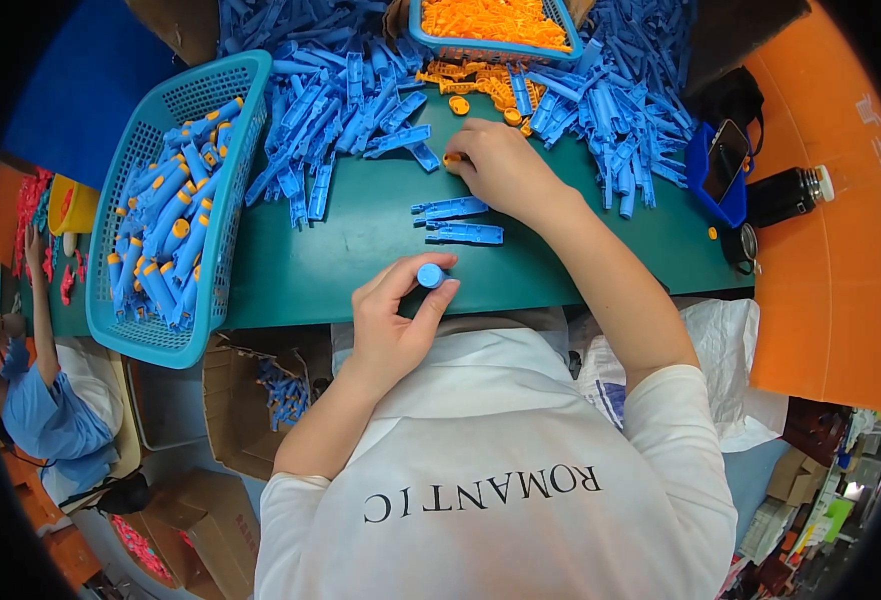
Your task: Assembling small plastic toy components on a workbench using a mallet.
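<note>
Between the thumb and fingers of my left hand (397,312) is a blue plastic tube (431,275), its round end facing up, close to the table's front edge. My right hand (505,170) reaches farther over the green table, its fingertips pinching a small orange cap (450,160). Two blue half-shells (465,233) lie side by side between my hands. Beyond my right fingers lie loose orange caps (459,105) and a pile of orange plastic parts (485,85). A heap of blue half-shells (335,110) spreads to the left of them, and another blue heap (615,115) to the right.
A blue basket (235,210) of blue tubes with orange ends stands at left. An orange-filled basket (490,48) is at the back. At right are a blue tray (712,205) with a phone and a black bottle (785,197). Another person (60,420) sits far left.
</note>
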Tool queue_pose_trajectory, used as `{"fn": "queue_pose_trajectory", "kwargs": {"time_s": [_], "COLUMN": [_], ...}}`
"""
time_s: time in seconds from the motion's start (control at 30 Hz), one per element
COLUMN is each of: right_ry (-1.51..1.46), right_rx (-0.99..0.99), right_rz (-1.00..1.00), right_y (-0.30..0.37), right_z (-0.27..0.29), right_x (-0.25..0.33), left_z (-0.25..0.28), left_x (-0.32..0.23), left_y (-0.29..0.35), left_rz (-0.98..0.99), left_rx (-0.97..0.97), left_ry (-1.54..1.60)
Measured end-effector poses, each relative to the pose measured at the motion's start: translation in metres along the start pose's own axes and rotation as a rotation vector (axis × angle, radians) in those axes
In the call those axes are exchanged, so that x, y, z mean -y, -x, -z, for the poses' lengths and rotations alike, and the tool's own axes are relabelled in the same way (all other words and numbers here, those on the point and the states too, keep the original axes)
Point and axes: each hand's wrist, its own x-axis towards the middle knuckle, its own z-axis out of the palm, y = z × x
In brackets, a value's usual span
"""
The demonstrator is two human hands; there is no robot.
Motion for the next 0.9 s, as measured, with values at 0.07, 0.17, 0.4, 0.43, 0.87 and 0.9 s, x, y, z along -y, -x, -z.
{"fn": "queue_pose_trajectory", "kwargs": {"time_s": [0.07,0.17,0.4,0.43,0.87,0.9], "right_ry": [0.009,-0.091,0.075,-0.022,-0.468,-0.539], "right_rx": [-0.019,-0.052,0.000,-0.034,-0.010,0.015], "right_rz": [-0.022,-0.114,-0.224,-0.172,-0.101,-0.140], "right_y": [0.001,-0.003,-0.011,-0.011,0.021,0.035], "right_z": [-0.001,-0.004,0.012,0.013,0.047,0.056], "right_x": [0.002,-0.009,-0.018,-0.020,0.023,0.046], "left_z": [0.000,0.000,0.001,0.000,-0.004,-0.004], "left_x": [0.000,-0.002,0.001,0.001,-0.003,-0.003], "left_y": [-0.002,-0.004,-0.002,-0.002,-0.001,0.000], "left_rz": [-0.036,-0.094,-0.107,-0.103,-0.149,-0.108], "left_rx": [0.005,0.016,0.019,0.017,-0.059,-0.079], "left_ry": [-0.035,-0.081,-0.066,-0.063,-0.100,-0.095]}}
